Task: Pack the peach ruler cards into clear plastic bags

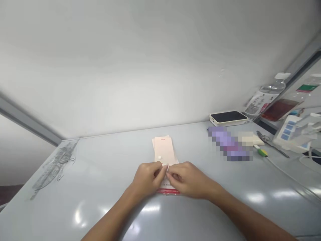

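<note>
My left hand (147, 179) and my right hand (188, 180) meet at the middle of the desk, thumbs and forefingers pinched close together. A small white piece shows at their fingertips, too small to name. Beneath and beyond them lies a short stack of pale pink cards (164, 147), slightly fanned, with small print at the top. On the cards sits a small white dot-like thing (159, 157). Under my hands is a clear plastic packet with a red strip (168, 191) along its near edge; my fingers hide most of it.
At the back right a phone (228, 116) lies near a clear bottle (265, 97). Closer in are a blurred purple item (228, 144), scissors (272, 143) and a white cable (283, 170). Grey line drawings (55, 167) mark the desk's left side. A wall (140, 67) rises behind.
</note>
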A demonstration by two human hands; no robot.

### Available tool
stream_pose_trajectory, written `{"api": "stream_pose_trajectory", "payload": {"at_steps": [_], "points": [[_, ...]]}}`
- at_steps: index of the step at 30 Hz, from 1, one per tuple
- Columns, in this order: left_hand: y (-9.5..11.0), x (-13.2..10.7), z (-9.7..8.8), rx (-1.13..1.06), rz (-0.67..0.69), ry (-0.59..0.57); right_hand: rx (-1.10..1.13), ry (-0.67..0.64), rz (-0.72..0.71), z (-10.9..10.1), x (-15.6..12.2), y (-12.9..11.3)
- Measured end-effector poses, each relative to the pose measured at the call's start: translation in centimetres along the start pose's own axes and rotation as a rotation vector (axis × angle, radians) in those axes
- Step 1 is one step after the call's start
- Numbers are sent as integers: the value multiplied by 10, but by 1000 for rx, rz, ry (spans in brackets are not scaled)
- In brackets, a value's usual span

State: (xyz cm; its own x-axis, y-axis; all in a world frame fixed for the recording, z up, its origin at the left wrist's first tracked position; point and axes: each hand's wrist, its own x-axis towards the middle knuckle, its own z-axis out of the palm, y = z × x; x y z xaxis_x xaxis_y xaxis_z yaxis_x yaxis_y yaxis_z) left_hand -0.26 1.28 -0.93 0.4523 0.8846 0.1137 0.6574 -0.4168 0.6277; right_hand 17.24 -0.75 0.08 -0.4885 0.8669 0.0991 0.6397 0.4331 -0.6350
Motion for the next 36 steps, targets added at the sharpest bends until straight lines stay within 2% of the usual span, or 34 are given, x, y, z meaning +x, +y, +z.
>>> {"api": "stream_pose_trajectory", "payload": {"at_steps": [3, 6, 8, 12, 15, 19, 22, 24, 26, 28, 30, 33, 36], "points": [[3, -1, -2, 40, -93, 15, -7, 4, -41, 1, -1, 0], [3, 2, -7, 134, -251, 42, -18, 47, -19, -3, -1, 2], [2, 4, -9, 194, -297, 16, -13, 76, 22, -6, -1, 4], [1, 6, -8, 264, -270, -61, -9, 120, 153, -8, 0, 7], [0, 6, -6, 283, -234, -74, -50, 140, 269, -8, 2, 8], [-2, 5, -6, 214, -158, -4, -68, 259, 470, -7, 7, 11], [-1, 4, -6, 86, -107, 61, 52, 403, 533, -7, 9, 13], [0, 2, -6, 8, -77, 79, 293, 389, 518, -9, 10, 14], [0, 1, -5, -36, -30, 76, 596, 263, 465, -12, 10, 12], [-1, 1, -3, -37, 5, 92, 795, 145, 398, -13, 11, 10], [-3, 1, -1, -12, 33, 151, 804, 154, 348, -11, 10, 8], [-6, 1, 3, 38, 112, 269, 669, 286, 272, -3, 8, 3], [-7, 0, 6, 92, 189, 359, 621, 303, 197, 2, 5, -4]]}}
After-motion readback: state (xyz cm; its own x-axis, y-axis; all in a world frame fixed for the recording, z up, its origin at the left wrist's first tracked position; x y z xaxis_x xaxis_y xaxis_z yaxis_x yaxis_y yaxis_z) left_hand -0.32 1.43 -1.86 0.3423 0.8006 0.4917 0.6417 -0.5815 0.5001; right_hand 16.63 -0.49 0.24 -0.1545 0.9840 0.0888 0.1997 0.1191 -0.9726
